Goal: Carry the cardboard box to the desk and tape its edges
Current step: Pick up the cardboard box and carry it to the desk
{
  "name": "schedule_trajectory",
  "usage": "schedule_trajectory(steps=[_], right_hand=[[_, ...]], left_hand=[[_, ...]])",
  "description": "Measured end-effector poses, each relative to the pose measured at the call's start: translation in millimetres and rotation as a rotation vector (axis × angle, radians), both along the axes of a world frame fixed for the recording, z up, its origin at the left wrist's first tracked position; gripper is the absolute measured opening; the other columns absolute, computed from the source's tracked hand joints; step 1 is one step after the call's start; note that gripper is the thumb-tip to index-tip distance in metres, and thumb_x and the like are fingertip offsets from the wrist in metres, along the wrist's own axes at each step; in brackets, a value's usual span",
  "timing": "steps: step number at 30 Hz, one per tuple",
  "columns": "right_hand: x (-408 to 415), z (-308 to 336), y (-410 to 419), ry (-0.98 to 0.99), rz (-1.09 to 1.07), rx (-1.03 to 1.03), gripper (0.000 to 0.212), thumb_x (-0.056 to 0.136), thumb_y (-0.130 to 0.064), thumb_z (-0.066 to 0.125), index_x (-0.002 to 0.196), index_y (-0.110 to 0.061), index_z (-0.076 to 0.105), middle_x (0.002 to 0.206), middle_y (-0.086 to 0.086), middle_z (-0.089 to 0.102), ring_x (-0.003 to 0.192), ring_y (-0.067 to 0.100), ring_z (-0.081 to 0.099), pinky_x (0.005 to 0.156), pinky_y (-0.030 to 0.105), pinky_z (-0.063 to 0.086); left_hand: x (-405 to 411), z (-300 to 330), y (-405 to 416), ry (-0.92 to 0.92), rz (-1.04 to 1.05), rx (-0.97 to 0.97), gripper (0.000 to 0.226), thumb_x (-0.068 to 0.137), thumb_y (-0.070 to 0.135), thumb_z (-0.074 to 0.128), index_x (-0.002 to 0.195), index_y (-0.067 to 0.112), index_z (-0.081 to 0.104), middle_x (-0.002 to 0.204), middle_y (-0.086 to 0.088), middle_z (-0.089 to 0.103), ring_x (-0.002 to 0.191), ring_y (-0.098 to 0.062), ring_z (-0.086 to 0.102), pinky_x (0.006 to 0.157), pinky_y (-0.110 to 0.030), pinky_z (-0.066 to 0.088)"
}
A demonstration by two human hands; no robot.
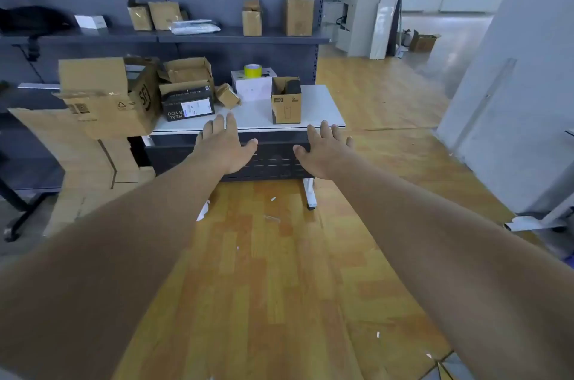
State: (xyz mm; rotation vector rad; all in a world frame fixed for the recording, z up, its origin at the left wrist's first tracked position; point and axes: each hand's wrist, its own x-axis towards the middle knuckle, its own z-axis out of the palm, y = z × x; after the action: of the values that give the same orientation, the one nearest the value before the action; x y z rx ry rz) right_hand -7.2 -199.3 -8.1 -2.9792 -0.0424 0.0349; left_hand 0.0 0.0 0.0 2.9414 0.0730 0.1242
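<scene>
Both my arms stretch forward over the wooden floor toward a white desk (323, 106). My left hand (225, 146) and my right hand (323, 151) are open, fingers spread, holding nothing, in front of the desk's near edge. On the desk stands a small open cardboard box (286, 105) near the front right. Behind it a yellow tape roll (252, 70) rests on a white box (253, 86). A black-and-brown box (187, 101), a small tilted carton (227, 95) and a large open cardboard box (108, 97) fill the desk's left side.
A dark shelf unit (236, 36) behind the desk carries several small cartons. Flattened cardboard (77, 156) leans left of the desk. A grey wall (512, 100) and a metal frame (540, 221) stand on the right. Paper scraps litter the wooden floor (279, 271).
</scene>
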Motion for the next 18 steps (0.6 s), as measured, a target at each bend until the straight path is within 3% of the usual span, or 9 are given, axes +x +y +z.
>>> schedule_trajectory(steps=[18], right_hand=[[56, -16, -123, 0.026, 0.110, 0.014, 0.066, 0.098, -0.054, 0.020, 0.154, -0.022, 0.005, 0.163, 0.008, -0.001, 0.149, 0.030, -0.004, 0.117, 0.052, 0.006]], left_hand=[[26, -8, -112, 0.014, 0.080, 0.080, 0.076, 0.095, 0.051, 0.038, 0.152, 0.017, 0.002, 0.161, -0.010, 0.006, 0.146, -0.031, 0.007, 0.116, -0.049, 0.016]])
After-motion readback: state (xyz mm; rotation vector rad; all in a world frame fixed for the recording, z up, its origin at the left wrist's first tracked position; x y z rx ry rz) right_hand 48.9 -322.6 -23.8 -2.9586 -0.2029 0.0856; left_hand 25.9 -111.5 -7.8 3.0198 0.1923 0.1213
